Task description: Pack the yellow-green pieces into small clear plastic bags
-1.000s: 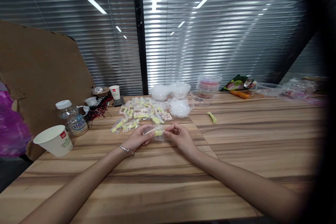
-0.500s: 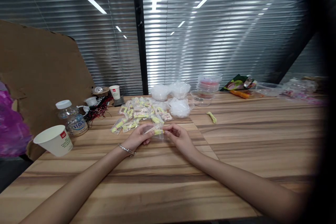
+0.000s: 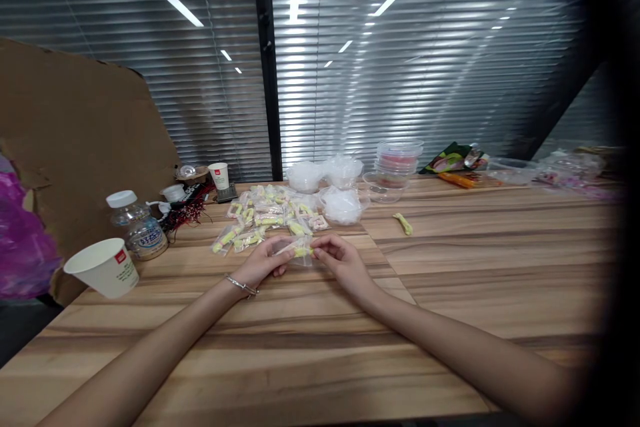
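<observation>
My left hand (image 3: 267, 259) pinches a small clear plastic bag (image 3: 303, 261) from its left side. At the bag's right end, my right hand (image 3: 342, 261) has its thumb and fingers closed on a small yellow piece (image 3: 303, 251), which lies partly within the plastic; its exact kind is too small to make out. Just beyond my hands sits a pile of similar yellow pieces in clear bags (image 3: 269, 219). One loose yellow piece (image 3: 404, 223) lies unwrapped on the wooden table (image 3: 450, 293), to the right of the pile.
Clear plastic bowls (image 3: 343, 203) and stacked round containers (image 3: 399, 159) stand behind the pile. At left are a paper cup (image 3: 105, 268), a bottle (image 3: 141, 230), a second cup (image 3: 219, 176) and dark red wires (image 3: 187, 213). A green packet (image 3: 455, 159) lies at back right.
Both hands stay in the same place, with only a very slight shift of the fingers at the bag. Nothing else has visibly moved.
</observation>
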Motion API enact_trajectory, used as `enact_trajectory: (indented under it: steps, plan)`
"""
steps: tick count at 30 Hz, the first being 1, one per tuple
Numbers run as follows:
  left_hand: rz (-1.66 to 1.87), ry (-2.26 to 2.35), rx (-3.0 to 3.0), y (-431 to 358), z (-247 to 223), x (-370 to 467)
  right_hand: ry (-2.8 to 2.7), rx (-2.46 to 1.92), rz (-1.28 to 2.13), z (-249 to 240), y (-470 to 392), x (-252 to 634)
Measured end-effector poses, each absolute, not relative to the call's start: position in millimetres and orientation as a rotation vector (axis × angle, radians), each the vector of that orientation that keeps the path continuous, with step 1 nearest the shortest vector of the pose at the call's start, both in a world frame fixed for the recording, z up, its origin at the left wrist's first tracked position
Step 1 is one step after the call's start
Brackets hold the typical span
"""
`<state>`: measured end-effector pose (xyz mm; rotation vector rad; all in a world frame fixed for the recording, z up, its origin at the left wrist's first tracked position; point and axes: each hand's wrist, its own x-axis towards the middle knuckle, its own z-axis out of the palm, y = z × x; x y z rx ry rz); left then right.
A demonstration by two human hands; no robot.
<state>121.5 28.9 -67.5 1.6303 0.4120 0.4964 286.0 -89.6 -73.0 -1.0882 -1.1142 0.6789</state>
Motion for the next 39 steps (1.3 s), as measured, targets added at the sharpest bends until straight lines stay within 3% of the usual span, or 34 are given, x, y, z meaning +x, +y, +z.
enact_trajectory:
  steps: [39]
  plan:
    - [0.449, 0.397, 1.677, 26.6, -62.8, 118.3, -1.144, -1.099, 0.718, -70.6, -90.8, 284.4]
